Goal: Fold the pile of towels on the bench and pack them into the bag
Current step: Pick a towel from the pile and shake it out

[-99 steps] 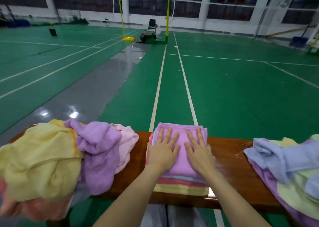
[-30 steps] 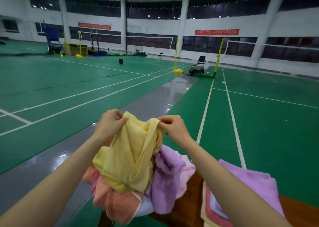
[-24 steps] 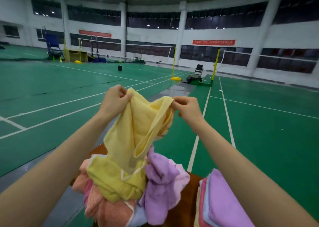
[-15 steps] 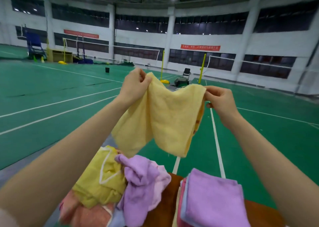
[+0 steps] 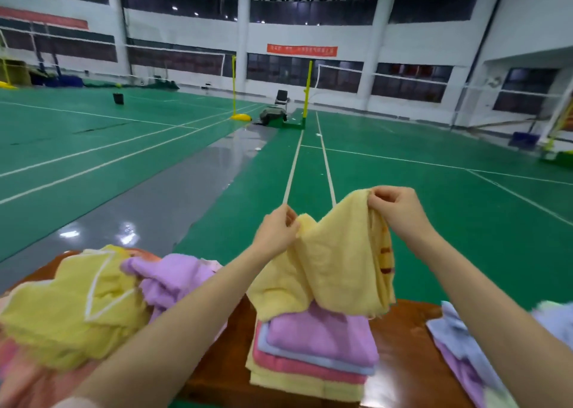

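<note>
A pale yellow towel [image 5: 328, 271] hangs between my hands above the bench. My left hand [image 5: 277, 232] pinches its left top corner and my right hand [image 5: 395, 210] pinches its right top corner. The towel's lower edge drapes onto a stack of folded towels [image 5: 316, 355] with a purple one on top. A loose pile of unfolded towels [image 5: 93, 305], yellow, purple and pink, lies at the left end of the brown wooden bench [image 5: 400, 339]. No bag is in view.
More loose towels [image 5: 465, 352], blue and purple, lie at the bench's right end. Beyond the bench stretches a green court floor with white lines, a grey strip, yellow net posts [image 5: 307, 89] and a dark chair [image 5: 280, 97] far off.
Both hands have carried the yellow towel from above the left pile rightward and down over the folded stack. The view has swung right and lower.
</note>
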`<state>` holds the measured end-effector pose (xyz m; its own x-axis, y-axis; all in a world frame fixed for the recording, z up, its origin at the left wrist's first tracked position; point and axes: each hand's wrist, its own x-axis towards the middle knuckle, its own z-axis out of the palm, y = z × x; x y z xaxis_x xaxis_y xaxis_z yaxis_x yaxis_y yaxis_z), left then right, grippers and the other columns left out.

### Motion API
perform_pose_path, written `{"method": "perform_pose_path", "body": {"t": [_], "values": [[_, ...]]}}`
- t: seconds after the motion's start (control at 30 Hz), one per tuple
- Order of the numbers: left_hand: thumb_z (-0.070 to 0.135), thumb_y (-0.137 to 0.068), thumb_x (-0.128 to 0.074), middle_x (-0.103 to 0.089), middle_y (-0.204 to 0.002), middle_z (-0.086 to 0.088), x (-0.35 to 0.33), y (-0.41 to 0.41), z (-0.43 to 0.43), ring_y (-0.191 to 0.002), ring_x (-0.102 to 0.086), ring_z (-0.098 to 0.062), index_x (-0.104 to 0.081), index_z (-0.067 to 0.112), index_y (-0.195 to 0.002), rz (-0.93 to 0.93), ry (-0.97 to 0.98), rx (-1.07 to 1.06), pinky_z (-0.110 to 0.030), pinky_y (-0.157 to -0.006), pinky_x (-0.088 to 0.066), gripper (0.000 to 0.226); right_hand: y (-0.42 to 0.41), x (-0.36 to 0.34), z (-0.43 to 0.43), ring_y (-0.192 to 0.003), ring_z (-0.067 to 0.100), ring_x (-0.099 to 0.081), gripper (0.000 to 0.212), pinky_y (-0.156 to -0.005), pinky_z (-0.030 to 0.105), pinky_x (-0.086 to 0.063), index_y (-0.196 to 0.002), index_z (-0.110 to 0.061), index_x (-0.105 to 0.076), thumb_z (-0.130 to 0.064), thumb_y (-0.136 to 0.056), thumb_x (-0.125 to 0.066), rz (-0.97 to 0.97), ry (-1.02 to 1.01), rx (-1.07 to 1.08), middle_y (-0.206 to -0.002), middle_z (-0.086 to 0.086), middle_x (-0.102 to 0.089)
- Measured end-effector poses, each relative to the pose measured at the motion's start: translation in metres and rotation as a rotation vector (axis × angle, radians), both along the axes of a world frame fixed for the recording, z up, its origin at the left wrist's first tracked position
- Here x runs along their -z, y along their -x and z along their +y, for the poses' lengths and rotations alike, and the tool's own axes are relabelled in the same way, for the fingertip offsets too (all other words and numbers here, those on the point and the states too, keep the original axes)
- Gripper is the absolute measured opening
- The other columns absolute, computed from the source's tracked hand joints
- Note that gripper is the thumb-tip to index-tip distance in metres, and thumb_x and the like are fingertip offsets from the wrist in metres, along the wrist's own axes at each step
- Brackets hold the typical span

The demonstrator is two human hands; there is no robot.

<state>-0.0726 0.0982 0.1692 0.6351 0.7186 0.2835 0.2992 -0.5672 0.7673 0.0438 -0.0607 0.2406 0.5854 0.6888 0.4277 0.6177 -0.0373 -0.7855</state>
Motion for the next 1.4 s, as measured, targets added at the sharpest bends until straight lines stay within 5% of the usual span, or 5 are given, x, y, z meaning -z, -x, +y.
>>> {"method": "perform_pose_path", "body": {"t": [0.13, 0.37, 0.7, 0.9, 1.4], "values": [[0.019, -0.092, -0.053, -0.062, -0.109, -0.004, 0.030, -0.011, -0.031, -0.103, -0.055, -0.019, -0.060, 0.009, -0.104, -0.054, -0.077, 0.098, -0.033, -0.093, -0.043, 0.017, -0.007, 0.050, -0.003, -0.063, 0.008, -0.050, 0.025, -0.060, 0.021, -0.038, -0.067, -0.018, -0.065, -0.008, -0.087, -0.055, -0.026, 0.130, -0.003, -0.065, -0.005, -0.061], [0.071, -0.060, -0.055, -0.060, -0.081, 0.003, 0.063, -0.009, -0.069, -0.075, -0.055, -0.016, -0.057, 0.015, -0.088, -0.169, 0.164, 0.241, -0.033, -0.070, -0.046, 0.063, -0.002, 0.089, 0.004, -0.069, 0.010, -0.055, 0.019, -0.067, 0.028, -0.043, -0.071, -0.019, -0.066, -0.008, -0.085, -0.059, 0.028, 0.193, -0.051, -0.071, -0.001, -0.066], [0.021, -0.066, -0.048, -0.053, -0.078, 0.012, 0.057, -0.010, -0.072, -0.069, -0.049, 0.005, -0.055, 0.020, -0.091, -0.180, 0.192, 0.359, -0.010, -0.063, -0.038, 0.025, -0.001, 0.083, 0.001, -0.059, -0.008, -0.058, 0.023, -0.057, 0.009, -0.044, -0.071, -0.024, -0.065, -0.003, -0.080, -0.066, 0.064, 0.162, -0.084, -0.071, -0.008, -0.066], [0.015, -0.072, -0.067, -0.056, -0.091, 0.005, 0.060, -0.008, -0.072, -0.080, -0.053, -0.009, -0.051, 0.020, -0.098, -0.183, 0.047, 0.198, -0.032, -0.074, -0.050, 0.030, -0.010, 0.081, -0.008, -0.071, 0.009, -0.060, 0.016, -0.065, 0.020, -0.046, -0.072, -0.023, -0.067, -0.009, -0.079, -0.070, 0.071, 0.193, -0.055, -0.073, -0.003, -0.067], [0.047, -0.083, -0.058, -0.047, -0.057, 0.007, 0.071, 0.004, -0.081, -0.059, -0.051, -0.014, -0.049, 0.018, -0.065, 0.189, -0.237, -0.010, -0.028, -0.060, -0.043, 0.035, -0.009, 0.094, -0.013, -0.063, 0.013, -0.050, 0.022, -0.059, 0.027, -0.037, -0.065, -0.015, -0.066, -0.024, -0.085, -0.065, 0.127, 0.206, 0.063, -0.065, 0.003, -0.060]]}}
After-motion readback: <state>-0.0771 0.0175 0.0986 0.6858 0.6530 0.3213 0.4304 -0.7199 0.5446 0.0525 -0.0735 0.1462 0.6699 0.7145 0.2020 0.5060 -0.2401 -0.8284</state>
